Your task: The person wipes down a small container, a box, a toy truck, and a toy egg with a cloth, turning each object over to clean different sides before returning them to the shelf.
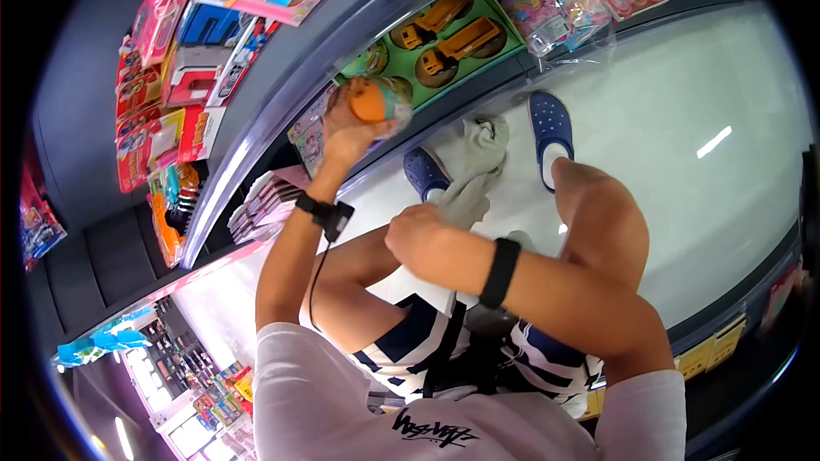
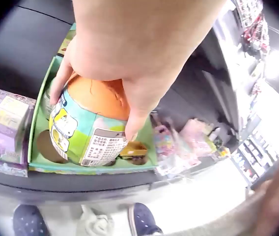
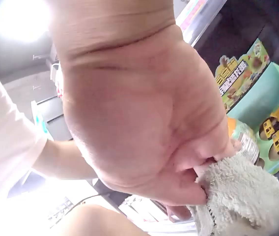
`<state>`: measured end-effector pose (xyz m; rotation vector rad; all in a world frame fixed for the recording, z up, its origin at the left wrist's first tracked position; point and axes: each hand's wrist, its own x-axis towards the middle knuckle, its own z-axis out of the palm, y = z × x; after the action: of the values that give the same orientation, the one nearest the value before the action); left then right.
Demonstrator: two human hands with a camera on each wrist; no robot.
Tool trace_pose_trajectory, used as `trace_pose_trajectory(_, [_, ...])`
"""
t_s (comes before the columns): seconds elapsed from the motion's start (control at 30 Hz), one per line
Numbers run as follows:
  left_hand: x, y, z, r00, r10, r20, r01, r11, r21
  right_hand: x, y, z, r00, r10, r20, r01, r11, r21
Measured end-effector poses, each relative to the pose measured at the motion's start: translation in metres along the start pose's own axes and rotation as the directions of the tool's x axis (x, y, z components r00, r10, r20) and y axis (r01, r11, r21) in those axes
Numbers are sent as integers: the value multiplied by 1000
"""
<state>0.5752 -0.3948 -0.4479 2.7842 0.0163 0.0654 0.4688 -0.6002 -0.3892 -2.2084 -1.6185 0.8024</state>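
Observation:
My left hand grips a rounded toy container with an orange top, its thumb and fingers spread around the sides. Cartoon pictures and a white printed label cover the container's wrapper. Below it is a green display box with round holes, one of them bare in the left wrist view. Yellow toy trucks sit in other holes of that box. My right hand holds a pale grey cloth, pinched between fingers and thumb, hanging down between my knees toward the floor.
Bagged toys lie to the right of the display box on the low shelf. Packaged toys fill the shelf above at left, behind its clear edge strip. Blue clogs stand on the white floor, and stacked boxes lie at lower left.

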Motion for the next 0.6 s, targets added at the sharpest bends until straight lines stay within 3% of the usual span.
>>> trace_pose_trajectory(0.03, [-16,10,-7,1000,15,13,-14,999,-47,-5,5,-8,998,66,-11,-64,990,124])
trace_pose_trajectory(0.1, [-44,46,-32,998,-20,54,27,991,-129,-38,23,-42,1000,-16,13,13,982,191])
trace_pose_trajectory(0.17, [-66,71,-43,993,-59,102,81,972,-223,-55,46,-52,998,-4,60,-13,960,278])
trace_pose_trajectory(0.23, [-86,81,-41,985,-138,107,167,923,-346,-77,79,-70,978,-203,-50,195,798,570])
trace_pose_trajectory(0.27, [-95,77,-32,998,-65,-7,58,933,-356,-91,85,-87,966,-207,-153,257,728,636])
trace_pose_trajectory(0.3, [-103,77,-30,997,-74,-18,62,925,-376,-104,88,-102,948,-196,-253,318,657,684])
trace_pose_trajectory(0.37, [-112,81,-27,998,-61,32,69,909,-411,-127,82,-113,883,32,-468,389,509,768])
trace_pose_trajectory(0.43, [-120,83,-28,997,-76,16,75,895,-440,-139,83,-101,781,167,-602,502,406,763])
trace_pose_trajectory(0.47, [-119,87,-27,999,-41,22,46,912,-407,-144,84,-94,782,156,-604,502,417,758])
trace_pose_trajectory(0.53, [-118,91,-23,1000,-9,7,11,928,-372,-148,87,-82,676,290,-678,632,245,735])
trace_pose_trajectory(0.57, [-119,93,-29,1000,-21,-21,11,924,-382,-147,86,-78,686,266,-677,625,261,736])
trace_pose_trajectory(0.6, [-121,99,-38,1000,-24,13,27,920,-390,-149,85,-72,639,386,-665,632,230,740])
